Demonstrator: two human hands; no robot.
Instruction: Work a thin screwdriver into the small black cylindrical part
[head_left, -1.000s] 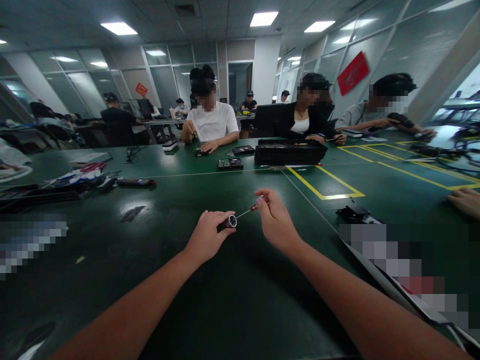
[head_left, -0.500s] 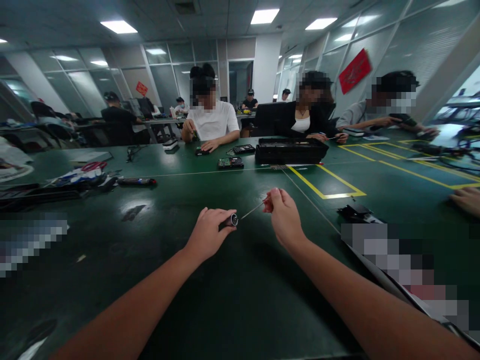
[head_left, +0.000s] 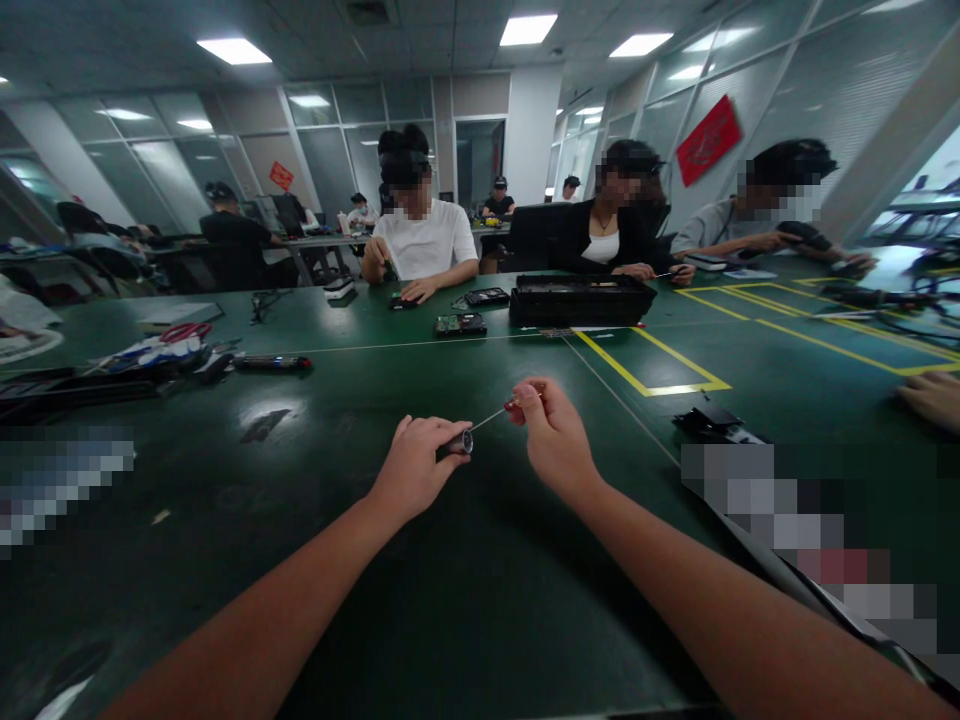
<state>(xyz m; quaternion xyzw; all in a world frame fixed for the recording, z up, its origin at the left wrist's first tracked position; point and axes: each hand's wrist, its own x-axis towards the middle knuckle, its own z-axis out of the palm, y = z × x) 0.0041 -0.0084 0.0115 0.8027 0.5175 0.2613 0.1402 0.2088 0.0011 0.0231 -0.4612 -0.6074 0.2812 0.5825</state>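
Observation:
My left hand (head_left: 415, 465) is closed around a small dark cylinder with a silver rim (head_left: 463, 442), held just above the green table (head_left: 450, 560). My right hand (head_left: 551, 432) pinches the red handle of a thin screwdriver (head_left: 501, 411). The screwdriver's metal shaft slants down-left, and its tip meets the open end of the cylinder. Both forearms reach in from the bottom of the head view.
A long black case (head_left: 577, 298) lies across the table, with small circuit boards (head_left: 460, 324) beside it. Tools and red scissors (head_left: 184, 333) clutter the left. A small black part (head_left: 709, 418) sits to my right. Yellow tape lines (head_left: 645, 372) mark the table. Other people sit working opposite; another person's hand (head_left: 930, 397) rests at far right.
My right hand has drifted slightly left and up with the screwdriver after a small shift right. The left hand and the cylinder have barely moved.

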